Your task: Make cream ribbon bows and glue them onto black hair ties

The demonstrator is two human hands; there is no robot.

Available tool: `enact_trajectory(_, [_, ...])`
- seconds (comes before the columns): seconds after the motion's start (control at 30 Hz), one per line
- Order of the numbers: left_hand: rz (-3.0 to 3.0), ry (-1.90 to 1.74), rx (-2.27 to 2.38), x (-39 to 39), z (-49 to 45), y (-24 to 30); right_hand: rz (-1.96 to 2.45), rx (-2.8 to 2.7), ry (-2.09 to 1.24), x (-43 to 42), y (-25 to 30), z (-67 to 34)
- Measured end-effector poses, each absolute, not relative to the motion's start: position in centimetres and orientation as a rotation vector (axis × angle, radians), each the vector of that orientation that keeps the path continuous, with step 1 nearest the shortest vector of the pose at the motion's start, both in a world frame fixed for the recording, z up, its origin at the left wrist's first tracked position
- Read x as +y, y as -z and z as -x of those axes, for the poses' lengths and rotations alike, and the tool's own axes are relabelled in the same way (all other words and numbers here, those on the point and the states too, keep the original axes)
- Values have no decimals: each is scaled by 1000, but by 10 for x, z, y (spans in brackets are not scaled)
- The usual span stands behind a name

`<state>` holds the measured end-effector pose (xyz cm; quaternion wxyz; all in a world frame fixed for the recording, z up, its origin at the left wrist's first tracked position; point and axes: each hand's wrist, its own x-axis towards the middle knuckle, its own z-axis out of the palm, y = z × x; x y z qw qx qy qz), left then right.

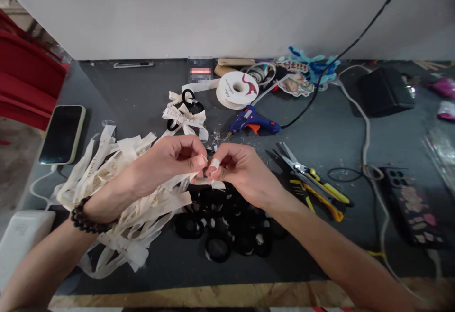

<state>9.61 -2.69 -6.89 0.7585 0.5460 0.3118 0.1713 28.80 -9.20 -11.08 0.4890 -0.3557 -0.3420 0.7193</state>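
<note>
My left hand (177, 161) and my right hand (240, 169) meet at the middle of the table, each pinching a cream ribbon (215, 163) between thumb and fingertips. A short end of it hangs below the fingers. Under my left forearm spreads a heap of cut cream ribbons (142, 217), some with printed letters. Just below my hands lies a pile of black hair ties (217, 247), several with white bits stuck on them. Beyond my left hand rest a few hair ties with ribbon bows (186, 115).
A blue glue gun (250, 120) with a black cord lies past my hands, beside a white ribbon spool (237, 89). Scissors (305, 174) and yellow-handled pliers (302, 191) sit to the right. Phones lie at left (63, 134) and right (414, 207); a white cable (366, 136) runs down the right side.
</note>
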Motion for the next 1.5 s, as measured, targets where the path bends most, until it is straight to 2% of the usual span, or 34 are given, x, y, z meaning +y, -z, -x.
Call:
enact_trajectory(0.23, [-1169,-489,601,-26,-98,69,961,-891,-1620,-90,107,-293])
enact_trajectory(0.73, [-1187,-354,639,-30,-101,65,1017,-855,-1840,-91,99,-289])
enact_trajectory(0.93, [-1171,-496,611,-25,-99,67,1061,-873,-1706,-89,102,-292])
enact_trajectory(1.07, [-1171,-448,582,-23,-96,65,947,-884,-1629,-89,106,-292])
enact_trajectory(1.2, [-1188,-448,603,-25,-96,62,891,-756,-1692,-90,103,-291])
enact_trajectory(1.5, [-1206,-445,766,-27,-96,64,1019,-704,-1602,-94,103,-285])
